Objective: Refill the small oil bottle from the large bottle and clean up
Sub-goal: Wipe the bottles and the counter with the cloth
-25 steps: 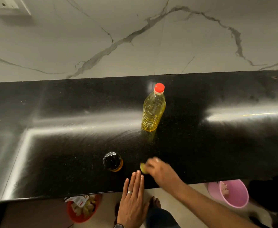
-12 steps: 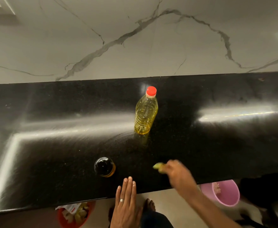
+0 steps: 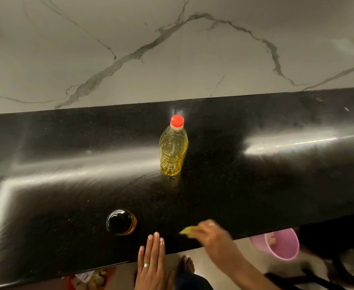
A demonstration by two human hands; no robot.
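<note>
The large oil bottle [image 3: 173,150], clear with yellow oil and a red cap, stands upright in the middle of the black counter [image 3: 255,185]. The small oil bottle [image 3: 121,222], seen from above with a dark cap, stands near the front edge. My left hand [image 3: 152,266] lies flat, palm down, fingers together, on the counter's front edge just right of the small bottle; it wears a ring. My right hand [image 3: 210,232] is blurred and holds a small yellow-green cloth or sponge [image 3: 187,230] against the counter near the front edge.
A marble-patterned wall rises behind the counter. Below the front edge, a pink tub [image 3: 276,244] sits on the floor at the right and a red basket [image 3: 90,280] with packets at the left. My bare foot [image 3: 187,266] shows below.
My right hand swept the cloth to the right along the front edge, then back slightly left. My left hand stayed flat on the edge. Both bottles kept their places.
</note>
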